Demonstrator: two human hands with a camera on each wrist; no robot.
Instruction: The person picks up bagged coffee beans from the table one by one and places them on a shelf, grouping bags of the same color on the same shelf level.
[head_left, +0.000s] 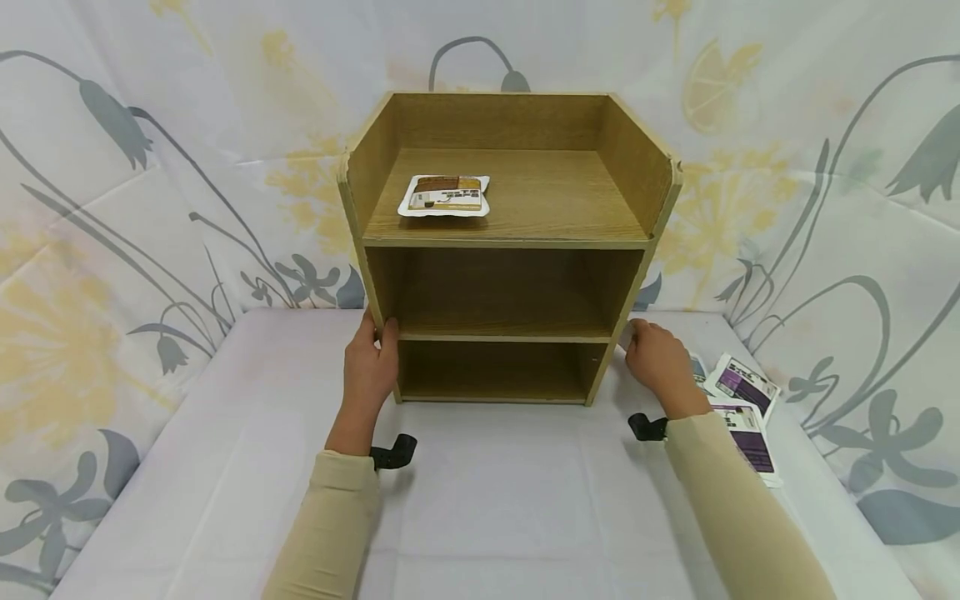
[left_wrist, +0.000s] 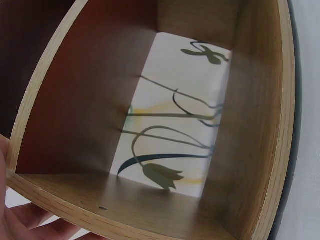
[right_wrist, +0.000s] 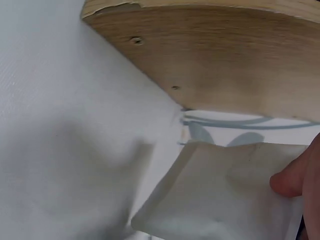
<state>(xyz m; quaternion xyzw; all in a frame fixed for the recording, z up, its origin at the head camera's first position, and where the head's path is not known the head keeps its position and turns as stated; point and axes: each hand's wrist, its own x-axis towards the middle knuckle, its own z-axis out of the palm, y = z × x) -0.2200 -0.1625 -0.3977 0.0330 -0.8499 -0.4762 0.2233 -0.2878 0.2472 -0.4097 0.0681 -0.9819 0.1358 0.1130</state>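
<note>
Wooden shelf unit (head_left: pixel 495 292), 3 levels, stands upright at far ctr. of white surface (head_left: pixel 480 492), open front facing near side. L hand (head_left: pixel 366 367) clamped on its left side panel, thumb at front edge, fingers outside. R hand (head_left: pixel 663 362), just right of the unit's right panel, pinches pale pkt (right_wrist: pixel 220 195), thumb on its face; rest of grip hidden. Printed pkt (head_left: pixel 444 197) lies flat on top level, left part. Purple-printed pkts (head_left: pixel 750 442) lie overlapping at right, partly behind R sleeve (head_left: pixel 735 500).

Both my arms (head_left: pixel 750 508) reach forward, well apart; my left hand (head_left: pixel 370 367) grips, my right hand (head_left: pixel 660 358) pinches.
</note>
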